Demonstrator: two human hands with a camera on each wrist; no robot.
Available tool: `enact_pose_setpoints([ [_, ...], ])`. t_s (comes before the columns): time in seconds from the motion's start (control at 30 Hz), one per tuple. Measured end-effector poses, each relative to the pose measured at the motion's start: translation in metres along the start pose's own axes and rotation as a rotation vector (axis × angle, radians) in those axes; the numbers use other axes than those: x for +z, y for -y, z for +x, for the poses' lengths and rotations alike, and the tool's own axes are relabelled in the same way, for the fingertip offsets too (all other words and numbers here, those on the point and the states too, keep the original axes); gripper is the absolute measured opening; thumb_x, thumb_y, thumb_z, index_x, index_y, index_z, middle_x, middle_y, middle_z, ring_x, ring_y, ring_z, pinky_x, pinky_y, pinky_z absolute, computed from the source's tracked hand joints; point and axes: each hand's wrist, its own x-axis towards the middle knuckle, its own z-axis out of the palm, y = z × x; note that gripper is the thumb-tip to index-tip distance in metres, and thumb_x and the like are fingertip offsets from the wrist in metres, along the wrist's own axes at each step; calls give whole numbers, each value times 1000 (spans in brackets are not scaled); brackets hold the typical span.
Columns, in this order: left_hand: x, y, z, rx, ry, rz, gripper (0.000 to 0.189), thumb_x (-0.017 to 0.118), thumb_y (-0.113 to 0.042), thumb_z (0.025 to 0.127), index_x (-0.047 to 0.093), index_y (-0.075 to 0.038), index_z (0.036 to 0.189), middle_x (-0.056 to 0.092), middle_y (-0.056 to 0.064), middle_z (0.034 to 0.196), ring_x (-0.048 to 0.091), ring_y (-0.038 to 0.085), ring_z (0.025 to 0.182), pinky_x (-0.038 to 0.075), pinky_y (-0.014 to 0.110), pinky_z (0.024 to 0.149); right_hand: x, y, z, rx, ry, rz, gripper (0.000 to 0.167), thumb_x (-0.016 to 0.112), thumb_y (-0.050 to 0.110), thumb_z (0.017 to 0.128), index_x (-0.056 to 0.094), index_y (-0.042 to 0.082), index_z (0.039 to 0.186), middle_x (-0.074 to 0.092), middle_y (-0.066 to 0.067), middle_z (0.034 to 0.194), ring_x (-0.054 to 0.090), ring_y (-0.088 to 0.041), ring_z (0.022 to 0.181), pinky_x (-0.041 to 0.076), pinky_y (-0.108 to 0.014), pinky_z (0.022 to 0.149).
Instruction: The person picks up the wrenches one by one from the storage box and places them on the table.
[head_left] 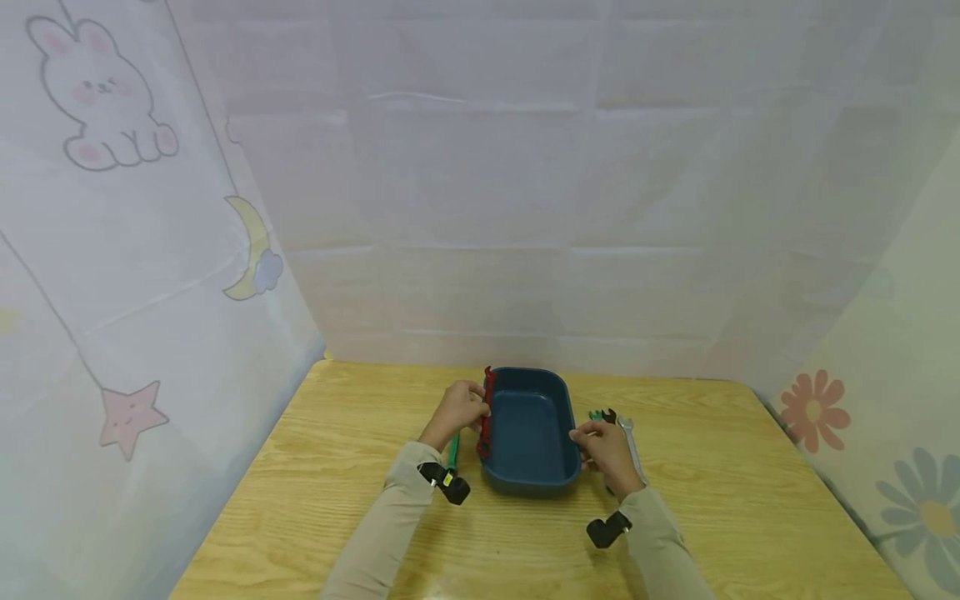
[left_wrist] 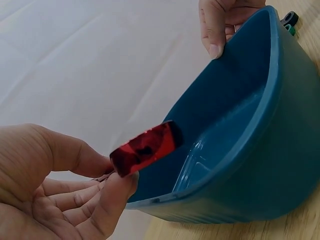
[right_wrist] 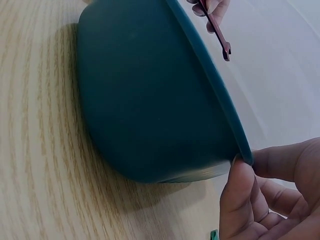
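Note:
A blue rectangular basin (head_left: pixel 525 433) with rounded corners stands on the table. My left hand (head_left: pixel 459 408) pinches a red wrench (head_left: pixel 487 417) between thumb and fingers, along the basin's left rim; in the left wrist view the red wrench (left_wrist: pixel 147 147) points end-on over the basin's edge. On the opposite side, my right hand (head_left: pixel 603 450) grips the basin's right rim between thumb and forefinger, as the right wrist view shows at the blue rim (right_wrist: pixel 220 95). The basin's visible floor holds nothing.
Beside the right hand lie a silver wrench (head_left: pixel 628 433), a black wrench (head_left: pixel 609 415) and a green one (head_left: pixel 596 415), partly hidden by that hand. Another green tool (head_left: pixel 453 454) lies under the left wrist. A wall sheet (head_left: pixel 525 317) rises behind the wooden table (head_left: pixel 337 417).

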Motion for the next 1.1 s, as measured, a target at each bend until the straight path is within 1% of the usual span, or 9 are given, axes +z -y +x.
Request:
enact_pose_setpoints([
  [0.2,0,6,0,3,-10,2,34,65,7,86,61,10,120,70,10,73,60,12,47,60,48,65,-1,-4,1,7,-2,0,17,66,8,97,66,-6,105,57,-9,68,53,-15,55,53,-33,49],
  [0.37,-2,11,1,-3,-13,6,30,65,5,88,62,8,118,72,13,77,61,13,47,60,50,66,-1,-3,1,3,-2,-2,19,66,9,96,66,-7,106,58,-9,69,54,-15,55,54,-34,49],
  [0.47,-4,12,0,-9,-21,5,30,64,3,89,61,8,119,72,13,79,64,19,50,60,51,67,-1,-2,2,4,0,6,19,66,9,96,65,-8,106,57,-9,69,53,-15,55,54,-34,50],
  [0.53,-7,13,-2,-16,-27,4,30,63,2,90,61,8,119,72,11,78,67,27,54,60,52,67,-2,-2,3,6,5,12,19,65,8,97,65,-8,106,57,-8,68,53,-15,55,53,-34,49],
  [0.63,-9,15,-3,-20,-30,3,29,62,2,90,60,8,119,71,10,76,68,32,59,60,51,67,-3,-3,4,12,14,16,18,65,8,97,64,-8,106,55,-6,68,52,-14,55,53,-33,49],
  [0.7,-11,17,-4,-20,-26,0,30,62,3,89,60,8,119,70,10,75,67,30,57,60,50,65,-4,-4,4,13,18,16,18,65,8,97,64,-8,105,55,-7,68,52,-14,55,53,-33,49],
  [0.83,-14,19,-4,-24,-25,-8,31,62,3,89,60,9,119,70,10,74,64,21,51,60,49,65,-5,-4,5,18,23,12,18,65,8,97,63,-8,105,55,-7,68,52,-14,55,54,-33,50],
  [1.0,-16,22,-3,-12,-32,-20,31,62,2,90,60,8,120,71,10,75,63,19,48,59,53,66,-5,-3,4,24,26,6,19,65,8,97,63,-8,106,55,-6,68,51,-14,56,54,-33,50],
  [1.1,-16,25,-3,-17,-32,-35,30,61,2,90,60,9,119,70,11,76,61,16,47,59,51,65,-5,-2,3,30,23,8,18,65,8,97,63,-7,105,55,-6,68,52,-14,56,54,-32,50],
])
